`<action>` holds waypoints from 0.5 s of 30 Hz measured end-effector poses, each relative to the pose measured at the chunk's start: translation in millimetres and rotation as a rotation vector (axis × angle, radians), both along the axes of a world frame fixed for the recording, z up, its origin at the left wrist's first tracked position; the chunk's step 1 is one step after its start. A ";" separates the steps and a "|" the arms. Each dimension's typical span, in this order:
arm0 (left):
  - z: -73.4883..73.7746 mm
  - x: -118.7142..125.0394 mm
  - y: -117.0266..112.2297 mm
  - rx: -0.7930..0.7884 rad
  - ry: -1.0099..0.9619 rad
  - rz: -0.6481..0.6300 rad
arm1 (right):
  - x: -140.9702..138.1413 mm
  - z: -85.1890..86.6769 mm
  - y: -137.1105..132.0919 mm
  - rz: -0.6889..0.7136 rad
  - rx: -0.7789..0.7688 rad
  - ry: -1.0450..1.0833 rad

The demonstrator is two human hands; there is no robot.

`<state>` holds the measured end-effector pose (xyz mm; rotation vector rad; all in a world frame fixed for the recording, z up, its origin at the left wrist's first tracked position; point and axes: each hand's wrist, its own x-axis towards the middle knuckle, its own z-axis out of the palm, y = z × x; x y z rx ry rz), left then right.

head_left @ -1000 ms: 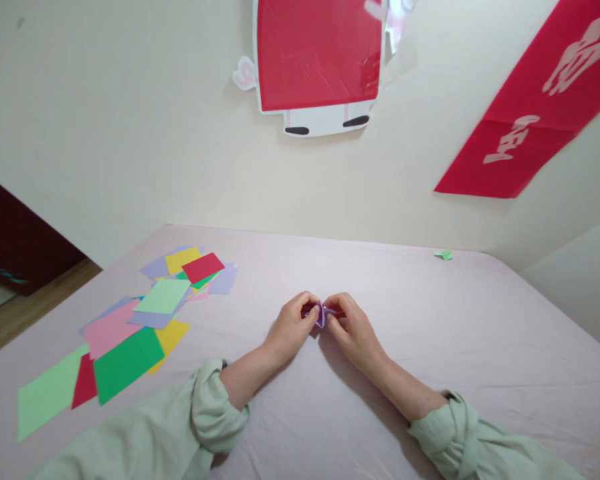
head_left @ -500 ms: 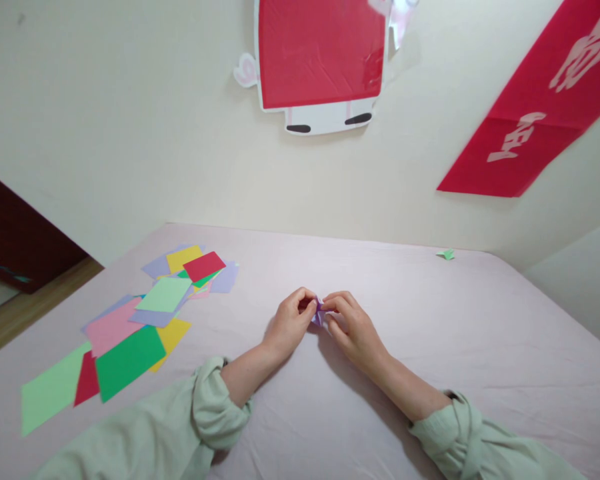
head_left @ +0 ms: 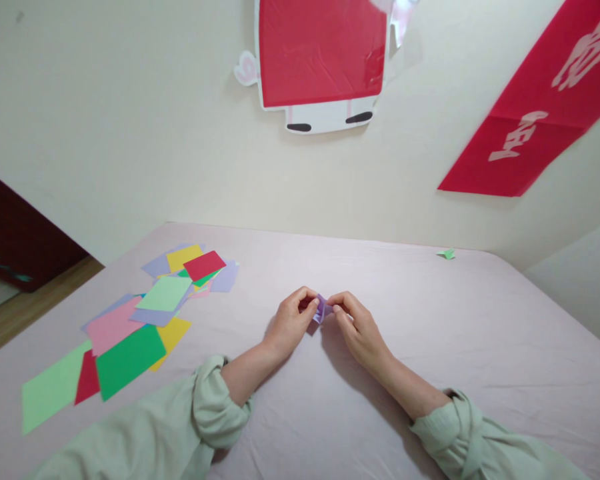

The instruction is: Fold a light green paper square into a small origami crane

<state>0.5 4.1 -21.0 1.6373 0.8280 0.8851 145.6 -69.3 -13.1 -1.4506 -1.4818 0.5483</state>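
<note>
A small folded piece of purple paper (head_left: 321, 311) is held between my two hands above the middle of the table. My left hand (head_left: 294, 319) pinches its left side between thumb and fingers. On the other side, my right hand (head_left: 356, 325) grips a pointed corner of the paper with thumb and index finger closed. Part of the paper is hidden behind the left fingertips, so its full folded shape cannot be made out.
Coloured paper sheets (head_left: 130, 360) lie overlapping on the left of the pale pink table cover (head_left: 290, 427). A small green folded paper (head_left: 447, 254) sits near the far right edge. Behind the table rises a wall (head_left: 180, 153) with a red banner (head_left: 520, 127).
My right hand has shifted slightly right, drawing out a corner of the purple paper. More of the paper now shows between the hands. The left hand has barely moved.
</note>
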 end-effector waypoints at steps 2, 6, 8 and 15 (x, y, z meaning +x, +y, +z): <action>-0.8 -0.2 -0.2 0.010 0.007 -0.006 | 0.4 -0.6 0.6 -0.010 -0.012 0.043; -1.7 -1.6 -0.3 0.078 0.025 -0.001 | 0.3 -4.5 2.5 -0.003 -0.040 0.129; -1.1 -2.3 -0.1 0.115 0.025 0.013 | -0.2 -6.4 3.4 0.008 -0.038 0.141; 2.0 -2.6 0.9 0.181 0.000 0.044 | -0.2 -6.5 4.0 -0.012 -0.002 0.055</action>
